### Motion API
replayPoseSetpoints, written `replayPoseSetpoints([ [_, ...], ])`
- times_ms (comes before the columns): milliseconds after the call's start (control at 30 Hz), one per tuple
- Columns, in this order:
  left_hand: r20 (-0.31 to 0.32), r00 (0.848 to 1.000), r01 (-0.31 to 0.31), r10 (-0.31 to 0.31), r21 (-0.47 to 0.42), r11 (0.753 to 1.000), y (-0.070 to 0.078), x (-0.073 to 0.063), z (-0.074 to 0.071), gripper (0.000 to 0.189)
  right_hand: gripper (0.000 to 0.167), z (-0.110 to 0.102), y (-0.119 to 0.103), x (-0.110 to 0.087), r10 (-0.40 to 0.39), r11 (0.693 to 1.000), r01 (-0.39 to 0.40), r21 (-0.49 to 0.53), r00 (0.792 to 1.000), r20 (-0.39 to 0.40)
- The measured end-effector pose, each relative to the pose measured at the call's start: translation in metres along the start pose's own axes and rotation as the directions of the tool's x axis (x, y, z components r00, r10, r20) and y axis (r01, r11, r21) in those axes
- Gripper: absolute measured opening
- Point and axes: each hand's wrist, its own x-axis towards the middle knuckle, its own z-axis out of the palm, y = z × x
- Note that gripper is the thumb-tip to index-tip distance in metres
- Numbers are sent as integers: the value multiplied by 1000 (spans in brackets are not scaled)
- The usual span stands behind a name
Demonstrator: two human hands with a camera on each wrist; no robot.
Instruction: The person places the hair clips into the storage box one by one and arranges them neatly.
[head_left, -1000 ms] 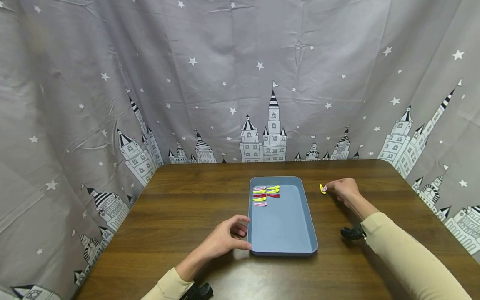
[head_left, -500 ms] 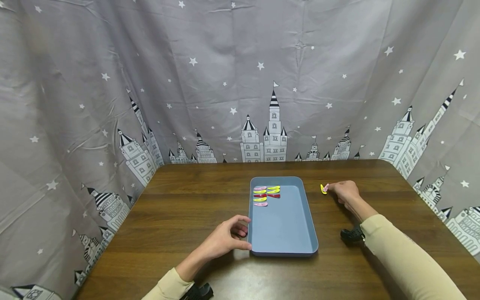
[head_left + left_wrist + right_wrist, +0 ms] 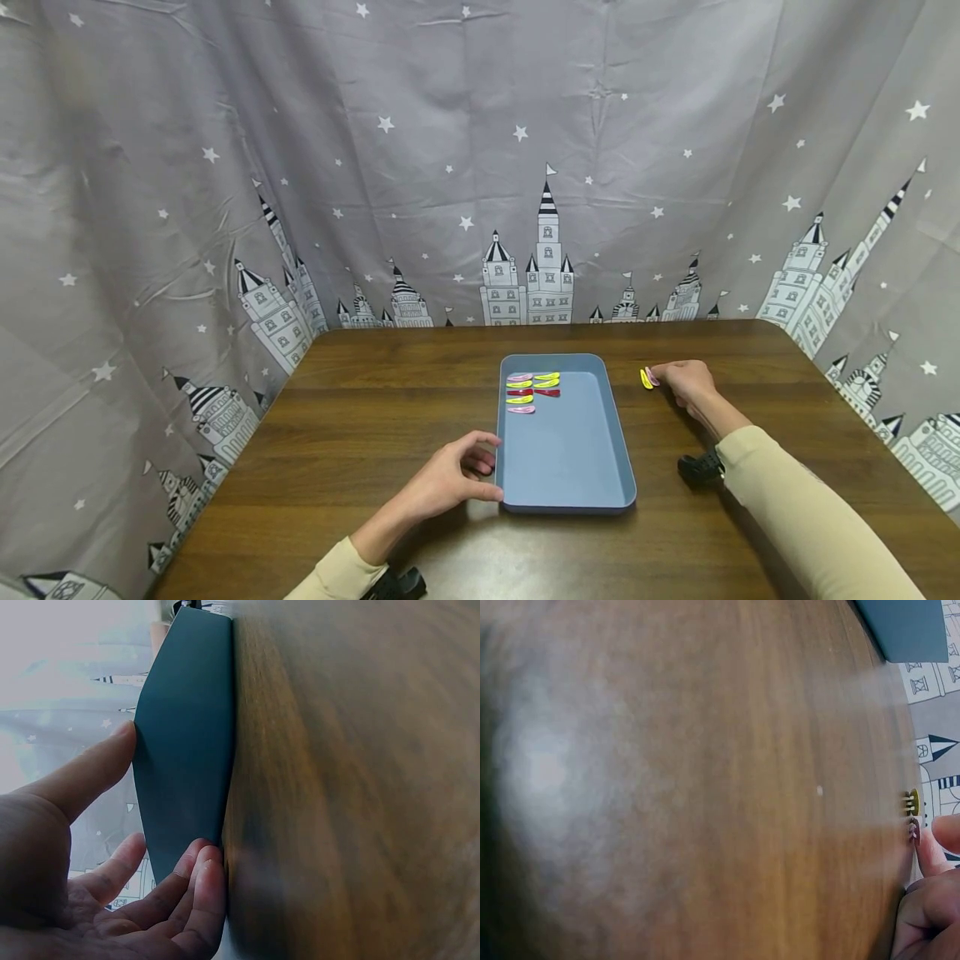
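Note:
A blue-grey tray (image 3: 566, 450) holds several snap hair clips in two short columns at its far left: pink, yellow and red ones, such as a red clip (image 3: 547, 392). My left hand (image 3: 450, 475) rests against the tray's left side, thumb and fingers spread and touching its outer wall (image 3: 184, 742). To the right of the tray, a yellow hair clip (image 3: 646, 379) lies on the table, a pink hair clip (image 3: 652, 377) close beside it. A fingertip of my right hand (image 3: 688, 383) touches the pink clip; the right wrist view shows no clip between the fingers.
The brown wooden table (image 3: 375, 400) runs back to a grey curtain (image 3: 420, 167) printed with castles and stars. Black straps (image 3: 701, 469) sit at both wrists.
The pink clip has turned from slanting across the yellow one to lying alongside it, with my right hand's fingertip on it. My left hand and the tray have stayed put.

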Motion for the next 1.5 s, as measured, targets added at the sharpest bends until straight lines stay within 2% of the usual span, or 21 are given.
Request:
replayPoseSetpoints([
  [167, -5, 1000, 2, -2, 2, 1000, 0, 0, 0, 62, 31, 2, -1, 0, -5, 999, 5, 32, 1000, 2],
  [400, -12, 1000, 3, -3, 0, 1000, 0, -1, 1, 63, 42, -3, 4, -6, -66, 997, 64, 51, 996, 51],
  [600, -12, 1000, -2, 2, 8, 1000, 1, 0, 0, 62, 45, -6, 11, -7, -110, 993, 106, 47, 990, 90],
  [900, -15, 1000, -10, 10, 24, 1000, 1, 1, 0, 63, 44, -4, 12, -5, -135, 991, 133, 32, 990, 48],
  [1133, -15, 1000, -9, 9, 24, 1000, 0, 1, 0, 63, 39, -4, 9, -7, -110, 994, 110, 3, 993, 32],
  [1500, -12, 1000, -6, 6, 13, 1000, 1, 0, 1, 63, 34, -2, 12, -7, -111, 994, 111, -12, 994, 6],
])
